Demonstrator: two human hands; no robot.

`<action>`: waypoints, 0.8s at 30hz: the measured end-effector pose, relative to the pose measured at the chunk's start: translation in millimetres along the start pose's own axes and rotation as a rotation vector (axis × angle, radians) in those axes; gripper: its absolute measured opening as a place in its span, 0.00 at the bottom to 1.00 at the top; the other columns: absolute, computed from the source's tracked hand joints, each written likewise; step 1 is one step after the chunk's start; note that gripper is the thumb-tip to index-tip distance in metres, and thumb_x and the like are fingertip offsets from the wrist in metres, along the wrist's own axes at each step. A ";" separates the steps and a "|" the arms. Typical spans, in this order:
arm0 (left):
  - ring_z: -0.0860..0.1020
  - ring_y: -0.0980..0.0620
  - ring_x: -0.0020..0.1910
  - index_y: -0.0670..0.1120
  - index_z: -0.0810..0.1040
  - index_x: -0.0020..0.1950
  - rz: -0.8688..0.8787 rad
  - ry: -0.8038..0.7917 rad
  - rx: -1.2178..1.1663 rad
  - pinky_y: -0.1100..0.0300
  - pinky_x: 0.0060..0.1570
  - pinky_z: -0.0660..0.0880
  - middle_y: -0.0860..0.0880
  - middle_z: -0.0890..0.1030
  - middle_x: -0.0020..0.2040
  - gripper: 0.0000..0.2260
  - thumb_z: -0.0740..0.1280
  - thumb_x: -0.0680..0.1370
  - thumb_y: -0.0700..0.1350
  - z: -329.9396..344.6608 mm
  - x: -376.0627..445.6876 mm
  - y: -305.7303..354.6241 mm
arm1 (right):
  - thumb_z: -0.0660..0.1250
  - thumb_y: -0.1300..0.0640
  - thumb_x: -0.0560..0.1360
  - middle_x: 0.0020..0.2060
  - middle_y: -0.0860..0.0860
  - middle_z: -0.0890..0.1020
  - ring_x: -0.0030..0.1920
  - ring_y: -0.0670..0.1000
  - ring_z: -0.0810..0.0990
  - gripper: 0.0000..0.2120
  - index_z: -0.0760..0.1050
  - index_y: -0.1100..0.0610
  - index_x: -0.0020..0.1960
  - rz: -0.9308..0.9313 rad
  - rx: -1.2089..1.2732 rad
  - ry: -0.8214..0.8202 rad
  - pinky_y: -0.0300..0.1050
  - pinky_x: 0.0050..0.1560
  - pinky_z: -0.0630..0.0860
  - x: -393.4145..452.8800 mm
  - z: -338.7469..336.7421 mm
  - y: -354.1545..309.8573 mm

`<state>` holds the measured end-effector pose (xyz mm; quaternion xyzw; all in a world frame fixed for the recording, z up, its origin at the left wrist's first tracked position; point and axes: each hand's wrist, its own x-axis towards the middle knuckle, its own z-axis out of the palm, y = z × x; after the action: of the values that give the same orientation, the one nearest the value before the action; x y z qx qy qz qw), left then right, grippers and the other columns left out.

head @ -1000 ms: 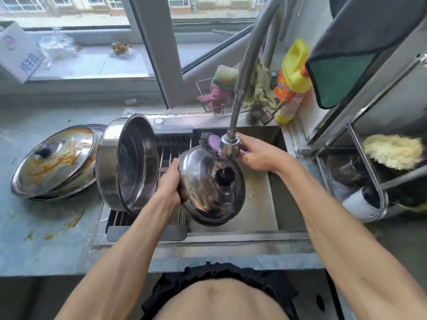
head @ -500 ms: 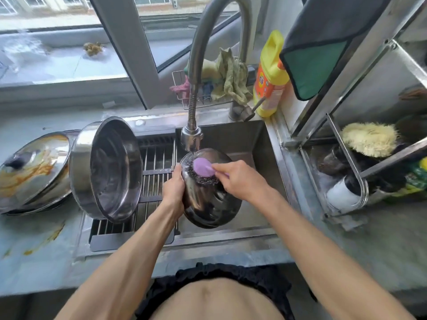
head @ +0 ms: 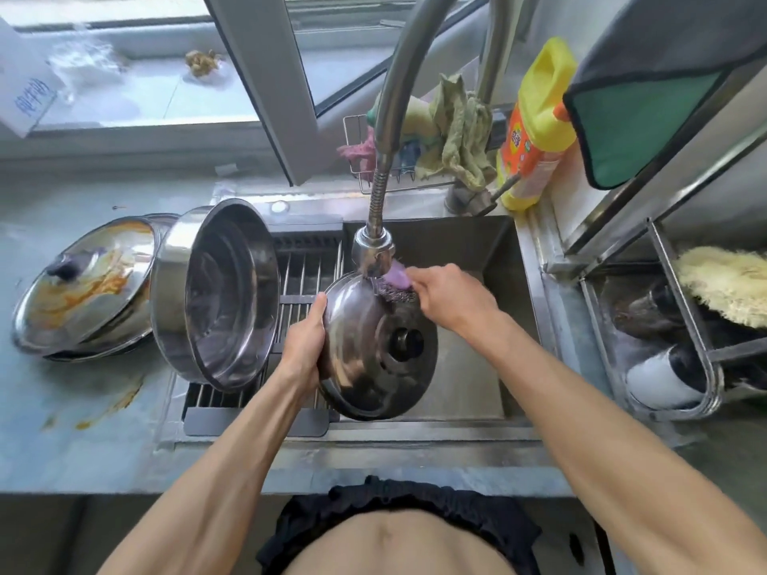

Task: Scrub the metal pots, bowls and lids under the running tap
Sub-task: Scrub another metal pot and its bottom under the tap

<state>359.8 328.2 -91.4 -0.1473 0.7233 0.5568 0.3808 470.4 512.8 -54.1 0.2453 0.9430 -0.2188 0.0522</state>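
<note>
While tilted over the sink, sitting in the left hand, fingers curled round its left edge: the shiny lid, black knob facing up. Pressing a purple scrubber on the lid's top edge, right under the tap head: the right hand, fingers curled and pinching it. Leaning on its side on the drying rack, just beside the lid, holding nothing: a big pot. Lying on the bench to the left, smeared with orange sauce: another lid. Standing behind the sink: a yellow soap bottle and a wire basket stuffed with rags.
</note>
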 end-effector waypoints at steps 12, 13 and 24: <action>0.87 0.45 0.44 0.44 0.84 0.52 -0.051 -0.050 -0.215 0.47 0.51 0.82 0.44 0.88 0.46 0.15 0.66 0.83 0.55 1.9 -7.8 13.8 | 0.55 0.55 0.79 0.50 0.60 0.82 0.51 0.66 0.80 0.14 0.78 0.50 0.58 0.195 0.092 -0.024 0.57 0.49 0.78 0.5 13.0 47.4; 0.86 0.45 0.44 0.45 0.84 0.51 -0.073 -0.043 -0.266 0.47 0.52 0.82 0.45 0.88 0.45 0.15 0.65 0.83 0.56 3.0 -10.1 15.9 | 0.56 0.55 0.79 0.52 0.60 0.83 0.52 0.66 0.80 0.15 0.78 0.49 0.59 0.218 0.113 -0.019 0.58 0.50 0.78 -5.9 20.5 51.9; 0.85 0.51 0.34 0.47 0.80 0.47 -0.020 0.166 -0.318 0.55 0.38 0.82 0.50 0.86 0.35 0.19 0.63 0.82 0.62 19.4 -7.9 11.5 | 0.58 0.55 0.81 0.45 0.59 0.84 0.44 0.64 0.81 0.13 0.76 0.52 0.62 0.096 0.253 0.037 0.56 0.42 0.79 -79.5 67.1 12.4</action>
<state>365.2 348.2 -79.5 -0.2584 0.6536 0.6463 0.2973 545.4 458.2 -102.8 0.2985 0.8959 -0.3288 0.0139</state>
